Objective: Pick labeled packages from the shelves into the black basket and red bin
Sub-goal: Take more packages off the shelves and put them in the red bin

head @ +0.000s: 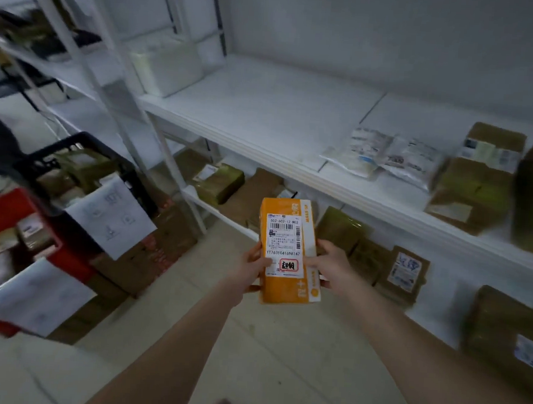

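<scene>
An orange box (pixel 289 209) with a white shipping label is held upright in front of me, over the floor. My left hand (pixel 250 271) grips its left edge and my right hand (pixel 329 269) grips its right edge. The black basket (pixel 84 142) stands at the left, filled with brown packages, a white sheet hanging on its front. Below and left of it sits the red bin (pixel 2 207), also holding packages, with another white sheet on its front.
White shelves (pixel 261 157) run from the centre to the right. Soft white mailers (pixel 383 156) and brown boxes (pixel 475 183) lie on the middle shelf at the right. More brown boxes (pixel 404 272) sit on the lower shelf. A cardboard box (pixel 149 257) stands on the floor.
</scene>
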The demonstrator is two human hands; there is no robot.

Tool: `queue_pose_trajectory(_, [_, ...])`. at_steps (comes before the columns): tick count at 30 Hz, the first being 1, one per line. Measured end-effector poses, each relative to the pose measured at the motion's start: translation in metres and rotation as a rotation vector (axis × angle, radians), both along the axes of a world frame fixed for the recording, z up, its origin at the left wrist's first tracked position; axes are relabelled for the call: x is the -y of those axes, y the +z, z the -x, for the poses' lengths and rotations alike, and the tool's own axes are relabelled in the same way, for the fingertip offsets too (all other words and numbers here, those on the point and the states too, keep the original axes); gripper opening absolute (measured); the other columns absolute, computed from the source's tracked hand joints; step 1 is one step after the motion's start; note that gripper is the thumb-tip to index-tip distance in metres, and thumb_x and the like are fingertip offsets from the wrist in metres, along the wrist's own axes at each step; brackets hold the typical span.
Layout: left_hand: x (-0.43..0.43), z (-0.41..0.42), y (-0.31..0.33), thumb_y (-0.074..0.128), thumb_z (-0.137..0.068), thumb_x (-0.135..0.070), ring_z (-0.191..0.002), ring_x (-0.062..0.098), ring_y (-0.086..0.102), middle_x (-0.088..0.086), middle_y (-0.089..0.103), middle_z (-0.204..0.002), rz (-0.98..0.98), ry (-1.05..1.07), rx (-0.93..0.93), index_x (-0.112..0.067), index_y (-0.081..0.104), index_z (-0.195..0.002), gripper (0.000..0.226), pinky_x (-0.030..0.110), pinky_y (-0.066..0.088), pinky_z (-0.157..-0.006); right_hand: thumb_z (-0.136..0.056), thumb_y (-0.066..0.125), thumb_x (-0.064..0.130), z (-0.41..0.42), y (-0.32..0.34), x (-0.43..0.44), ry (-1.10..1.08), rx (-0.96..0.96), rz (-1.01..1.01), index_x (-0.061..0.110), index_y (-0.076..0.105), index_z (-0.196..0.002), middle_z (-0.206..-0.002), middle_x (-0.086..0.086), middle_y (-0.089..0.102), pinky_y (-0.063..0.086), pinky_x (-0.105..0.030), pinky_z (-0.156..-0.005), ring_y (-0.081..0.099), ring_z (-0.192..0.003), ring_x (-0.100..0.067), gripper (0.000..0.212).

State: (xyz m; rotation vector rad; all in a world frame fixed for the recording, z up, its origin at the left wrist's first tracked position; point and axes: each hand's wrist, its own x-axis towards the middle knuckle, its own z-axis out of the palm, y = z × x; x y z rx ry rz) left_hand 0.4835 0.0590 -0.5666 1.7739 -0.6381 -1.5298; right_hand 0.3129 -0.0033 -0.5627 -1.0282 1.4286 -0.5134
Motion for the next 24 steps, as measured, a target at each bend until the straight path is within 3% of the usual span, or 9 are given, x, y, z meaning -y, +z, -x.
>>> queue_pose_trajectory(2, [0.0,-0.053,0.003,0.059,-0.092,-0.022,-0.113,0.023,0.057,-0.002,0.062,-0.121,0.015,0.07,0.012,-0.035,0.036,-0.144,0.058,0.052,0.044,-0.1,-0.084,0.067,0.004,-0.059,0.002,0.011,0.055,0.001,0.006,0.02,0.048,-0.136,-0.107,0.0,0.067,0.052,-0.037,-0.07,0.064,-0.088,-0.018,0.058])
queue_pose_trajectory(5, [-0.004,-0.136,0.007,0.057,-0.093,-0.022,-0.107,0.02,0.06,-0.003,0.063,-0.12,0.053,0.172,0.017,-0.039,0.038,-0.142,0.056,0.048,0.048,-0.095,-0.083,0.069,0.005,-0.153,0.007,0.024,0.124,0.01,0.015,0.021,0.044,-0.14,-0.111,-0.002,0.068,0.052,-0.034,-0.065,0.065,-0.084,-0.017,0.064])
queue_pose_trajectory(8, [-0.016,-0.217,0.018,0.057,-0.093,-0.021,-0.102,0.016,0.061,-0.006,0.064,-0.116,0.078,0.279,0.039,-0.039,0.039,-0.141,0.055,0.042,0.049,-0.086,-0.083,0.068,0.003,-0.246,0.014,0.027,0.203,0.028,0.012,0.02,0.047,-0.137,-0.086,0.007,0.066,0.048,-0.028,-0.054,0.066,-0.075,-0.013,0.061])
queue_pose_trajectory(12, [-0.033,-0.31,0.026,0.058,-0.092,-0.019,-0.111,0.023,0.059,-0.002,0.062,-0.122,0.099,0.391,0.022,-0.037,0.038,-0.141,0.055,0.051,0.045,-0.099,-0.084,0.067,0.002,-0.351,0.019,0.024,0.308,0.057,0.017,0.02,0.051,-0.133,-0.079,0.012,0.064,0.05,-0.027,-0.052,0.066,-0.071,-0.01,0.055])
queue_pose_trajectory(16, [-0.046,-0.383,0.024,0.055,-0.093,-0.015,-0.107,0.023,0.062,-0.002,0.063,-0.121,0.124,0.53,0.01,-0.037,0.039,-0.14,0.055,0.049,0.049,-0.095,-0.083,0.068,0.004,-0.441,0.018,0.025,0.433,0.038,0.069,0.021,0.051,-0.134,-0.091,0.008,0.067,0.057,-0.039,-0.072,0.068,-0.083,-0.016,0.056])
queue_pose_trajectory(20, [-0.059,-0.459,0.019,0.052,-0.095,-0.013,-0.082,0.004,0.068,-0.012,0.067,-0.1,0.163,0.654,0.054,-0.033,0.04,-0.14,0.051,0.022,0.054,-0.057,-0.084,0.067,0.005,-0.535,0.011,0.024,0.522,0.057,0.059,0.021,0.045,-0.14,-0.105,0.001,0.068,0.052,-0.031,-0.058,0.066,-0.081,-0.014,0.062])
queue_pose_trajectory(21, [-0.061,-0.473,0.018,0.051,-0.096,-0.012,-0.082,0.003,0.067,-0.012,0.066,-0.1,0.163,0.671,0.06,-0.032,0.039,-0.141,0.051,0.02,0.054,-0.056,-0.085,0.067,0.004,-0.551,0.01,0.024,0.539,0.059,0.064,0.021,0.045,-0.14,-0.109,-0.001,0.068,0.052,-0.03,-0.057,0.066,-0.08,-0.013,0.061])
queue_pose_trajectory(24, [-0.064,-0.537,0.011,0.051,-0.095,-0.011,-0.094,0.01,0.065,-0.011,0.064,-0.105,0.161,0.737,0.081,-0.032,0.036,-0.144,0.055,0.031,0.056,-0.073,-0.087,0.064,0.004,-0.627,-0.002,0.026,0.611,0.068,0.067,0.023,0.045,-0.141,-0.117,-0.005,0.066,0.056,-0.036,-0.07,0.067,-0.087,-0.018,0.06])
